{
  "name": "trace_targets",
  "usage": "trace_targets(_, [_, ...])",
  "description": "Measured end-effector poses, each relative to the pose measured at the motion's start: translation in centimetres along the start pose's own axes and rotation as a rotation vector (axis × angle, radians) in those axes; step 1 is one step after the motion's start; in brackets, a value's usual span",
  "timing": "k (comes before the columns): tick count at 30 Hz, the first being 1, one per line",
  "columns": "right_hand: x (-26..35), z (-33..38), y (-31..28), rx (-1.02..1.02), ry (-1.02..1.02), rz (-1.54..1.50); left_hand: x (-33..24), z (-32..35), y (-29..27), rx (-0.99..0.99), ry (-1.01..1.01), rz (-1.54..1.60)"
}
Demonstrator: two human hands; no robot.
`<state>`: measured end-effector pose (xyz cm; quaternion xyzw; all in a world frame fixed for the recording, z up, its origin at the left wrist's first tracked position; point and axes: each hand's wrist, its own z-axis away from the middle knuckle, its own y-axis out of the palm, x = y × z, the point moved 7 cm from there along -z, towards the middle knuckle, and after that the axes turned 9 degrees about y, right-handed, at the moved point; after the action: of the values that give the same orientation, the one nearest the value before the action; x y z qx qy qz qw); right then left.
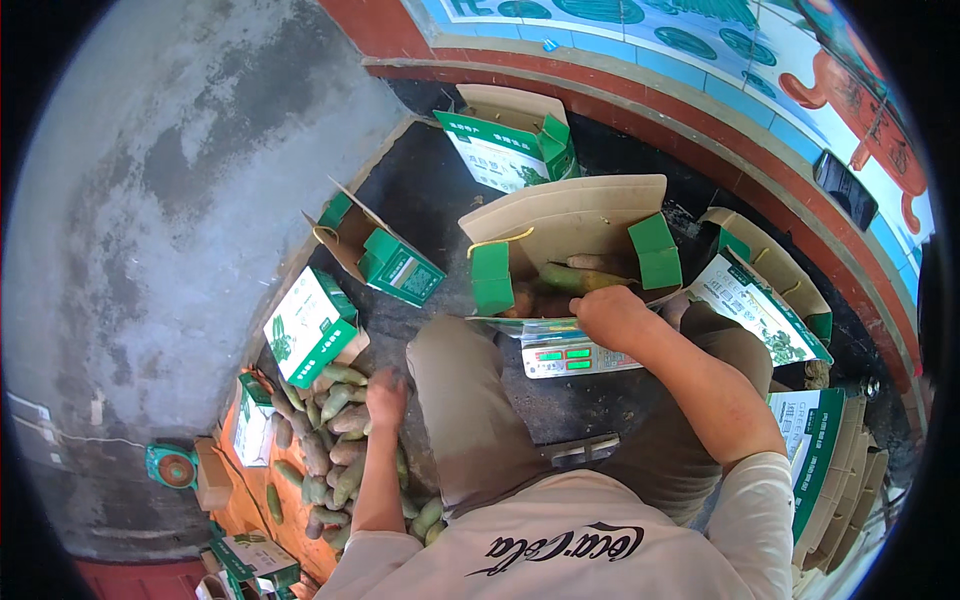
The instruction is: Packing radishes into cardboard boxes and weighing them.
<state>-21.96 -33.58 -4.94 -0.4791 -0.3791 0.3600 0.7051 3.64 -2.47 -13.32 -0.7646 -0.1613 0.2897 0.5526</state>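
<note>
My right hand (612,318) is closed at the front edge of an open cardboard box (560,215) with green end flaps. What its fingers hold is hidden. Inside the box lie a long green radish (585,279) and several brownish ones. The box rests on a white digital scale (590,360) with lit green displays, beyond my knees. My left hand (388,398) is beside my left knee, at the edge of a pile of green radishes (345,450). Motion smears its fingers, so I cannot tell whether they grip anything.
More green-and-white boxes stand around: one behind (500,145), one open at the left (400,265), one on its side (310,325), one at the right (765,300). Flattened cartons (825,470) stack at lower right. A grey wall (200,200) bounds the left.
</note>
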Motion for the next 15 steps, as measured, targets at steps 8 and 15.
trace_targets(8, [-0.2, 0.0, -0.6, 0.015, 0.024, 0.031, 10.0, 18.8, 14.3, 0.723, -0.472, -0.009])
trace_targets(15, [0.4, -0.6, -1.2, -0.053, -0.006, -0.001, 14.4, 33.1, 23.7, 1.103, -0.327, 0.014])
